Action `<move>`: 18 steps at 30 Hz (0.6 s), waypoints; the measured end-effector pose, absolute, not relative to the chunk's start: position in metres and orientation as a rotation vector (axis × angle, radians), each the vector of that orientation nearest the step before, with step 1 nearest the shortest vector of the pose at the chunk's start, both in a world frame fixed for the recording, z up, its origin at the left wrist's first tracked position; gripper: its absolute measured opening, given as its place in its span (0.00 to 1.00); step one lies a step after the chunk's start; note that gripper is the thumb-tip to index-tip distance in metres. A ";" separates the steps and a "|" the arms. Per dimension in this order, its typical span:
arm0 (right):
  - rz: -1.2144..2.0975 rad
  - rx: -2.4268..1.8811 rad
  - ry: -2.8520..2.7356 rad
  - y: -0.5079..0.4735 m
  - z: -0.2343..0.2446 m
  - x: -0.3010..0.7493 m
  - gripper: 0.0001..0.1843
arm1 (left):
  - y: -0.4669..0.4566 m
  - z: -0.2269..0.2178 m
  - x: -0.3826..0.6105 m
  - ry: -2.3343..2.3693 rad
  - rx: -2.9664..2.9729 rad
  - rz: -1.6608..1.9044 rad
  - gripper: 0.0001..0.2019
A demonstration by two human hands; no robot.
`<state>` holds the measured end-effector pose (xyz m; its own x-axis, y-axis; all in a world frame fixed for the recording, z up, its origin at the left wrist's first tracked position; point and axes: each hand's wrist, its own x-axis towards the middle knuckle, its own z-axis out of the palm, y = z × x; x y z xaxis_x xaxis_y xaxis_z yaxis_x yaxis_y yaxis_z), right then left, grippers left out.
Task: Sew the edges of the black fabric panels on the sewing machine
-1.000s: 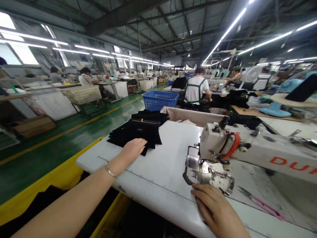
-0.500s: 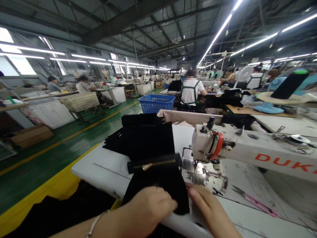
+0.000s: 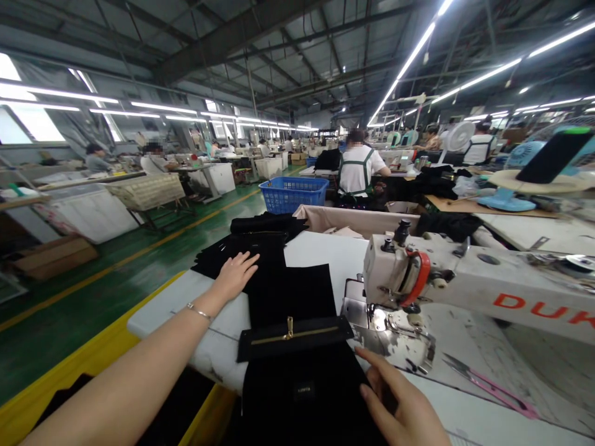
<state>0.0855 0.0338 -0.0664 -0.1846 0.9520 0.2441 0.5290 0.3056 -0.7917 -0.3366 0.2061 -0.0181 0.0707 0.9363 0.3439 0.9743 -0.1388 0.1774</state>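
Observation:
A black fabric panel (image 3: 274,396) with a small label lies near me on the white table. Across it runs a dark strip with a gold zipper (image 3: 316,334), its pull standing up. My left hand (image 3: 237,272) reaches forward, fingers spread flat on a stack of black fabric pieces (image 3: 209,254). At the right edge of the near panel is my right hand (image 3: 400,402), thumb and forefinger apart, with the thumb touching the fabric; its other fingers curl partly out of sight. Just right of the panel stands a sewing machine (image 3: 441,266).
Pink-handled thread snips (image 3: 497,387) lie on the machine bed. Behind the table are a pinkish fabric-lined bin (image 3: 362,217) and a blue basket (image 3: 294,193). A person in a white shirt (image 3: 357,167) sits ahead. Yellow cloth (image 3: 93,353) hangs along the left side.
My left hand has moved from the near panel forward and left onto the stack. The panel and zipper strip lie nearer and flatter, with the label uncovered. My right hand has shifted slightly right.

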 end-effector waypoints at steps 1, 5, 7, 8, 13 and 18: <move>0.704 -1.323 -1.829 0.033 -0.066 0.084 0.22 | 0.211 -0.018 -0.344 -2.003 -2.225 -0.566 0.21; 0.725 -1.339 -1.919 0.032 -0.056 0.083 0.18 | 0.218 -0.003 -0.350 -2.021 -2.259 -0.550 0.20; 0.761 -1.372 -1.948 0.033 -0.049 0.082 0.20 | 0.210 0.004 -0.333 -1.988 -2.302 -0.574 0.20; 0.774 -1.399 -1.940 0.033 -0.046 0.081 0.21 | 0.202 0.006 -0.318 -1.954 -2.344 -0.589 0.20; 0.873 -1.499 -1.813 0.037 -0.035 0.071 0.26 | 0.136 -0.001 -0.217 -1.669 -2.818 -0.514 0.17; 0.974 -1.461 -1.744 0.030 -0.030 0.069 0.23 | 0.087 -0.006 -0.157 -1.788 -2.902 -0.515 0.10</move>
